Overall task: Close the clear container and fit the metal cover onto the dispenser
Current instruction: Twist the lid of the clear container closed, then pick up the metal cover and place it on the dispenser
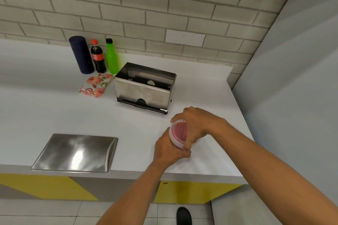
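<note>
Clear container (178, 134): round, thin-walled transparent plastic, tipped on its side right of centre in the frame, its face turned to the left and showing a red ribbed filling. It is held above the white surface (54, 107), clear of it. The left hand (169, 149) wraps it from below with fingers curled around the rim. The right hand (194, 124) clasps it from the upper right, fingers bent over the top edge and thumb pressed at the lower rim. Whether the lid is fully seated cannot be told; the hands cover the joint.

Dispenser (144, 88): a rectangular box of polished sheet steel, open at the top, standing at mid-frame near the wall. A half-round notch is cut in its lower front edge, with a dark base rail beneath.

Metal cover (75, 152): a brushed steel sheet with bent side flanges, lying flat at lower left, its near edge flush with the surface's front edge. It lies well apart from the dispenser, with open surface between.

At upper left, against the grey brick wall (164, 5), stand a dark blue cylinder (81, 55), a cola bottle (98, 56) with a red cap and red label, writing unreadable, and a green bottle (112, 56) with a black cap. A flower-printed packet (96, 84) lies just in front of them.
</note>
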Motion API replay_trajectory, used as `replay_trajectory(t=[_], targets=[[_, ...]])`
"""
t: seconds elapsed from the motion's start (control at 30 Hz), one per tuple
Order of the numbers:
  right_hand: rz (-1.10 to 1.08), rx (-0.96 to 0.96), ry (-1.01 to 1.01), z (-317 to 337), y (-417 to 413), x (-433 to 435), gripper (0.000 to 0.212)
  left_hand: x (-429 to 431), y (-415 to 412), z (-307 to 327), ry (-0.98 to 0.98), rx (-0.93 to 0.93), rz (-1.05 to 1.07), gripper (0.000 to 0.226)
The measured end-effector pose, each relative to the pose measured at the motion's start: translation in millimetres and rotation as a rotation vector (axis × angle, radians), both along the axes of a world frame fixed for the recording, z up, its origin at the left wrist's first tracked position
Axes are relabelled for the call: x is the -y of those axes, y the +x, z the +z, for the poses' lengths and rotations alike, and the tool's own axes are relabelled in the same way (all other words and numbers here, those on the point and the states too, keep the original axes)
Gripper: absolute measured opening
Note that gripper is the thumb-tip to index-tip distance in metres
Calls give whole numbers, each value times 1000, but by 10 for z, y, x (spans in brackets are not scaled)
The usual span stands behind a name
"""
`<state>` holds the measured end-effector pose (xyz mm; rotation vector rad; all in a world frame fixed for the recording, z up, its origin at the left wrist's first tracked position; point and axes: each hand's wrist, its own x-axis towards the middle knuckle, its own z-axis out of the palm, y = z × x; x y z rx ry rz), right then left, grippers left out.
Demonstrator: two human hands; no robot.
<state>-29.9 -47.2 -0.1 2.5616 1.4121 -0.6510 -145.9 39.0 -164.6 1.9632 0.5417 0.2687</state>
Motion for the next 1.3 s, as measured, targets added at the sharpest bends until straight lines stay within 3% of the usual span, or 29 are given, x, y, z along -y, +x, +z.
replay_trajectory(t=[0.27, 0.5, 0.7, 0.87, 1.07, 1.3], targets=[[-51, -22, -7, -22, -46, 19, 114, -5, -17, 29, -51, 12, -37, 97], [-76, -47, 40, 3, -41, -53, 133, -464, -396, 213, -100, -65, -132, 113], [-13, -172, 308, 0, -286, -494, 100, -1435, -1145, 444, -73, -97, 187, 49], [21, -345, 265, -286, -699, -978, 94, -2078, -1883, 534, 57, -107, 623, 29], [102, -361, 216, -725, -1181, -1398, 115, -2395, -2511, 431, 20, -139, 910, 36], [159, -265, 147, -1032, -1464, -1714, 136, -2408, -2667, 296, -31, -198, 960, 55]])
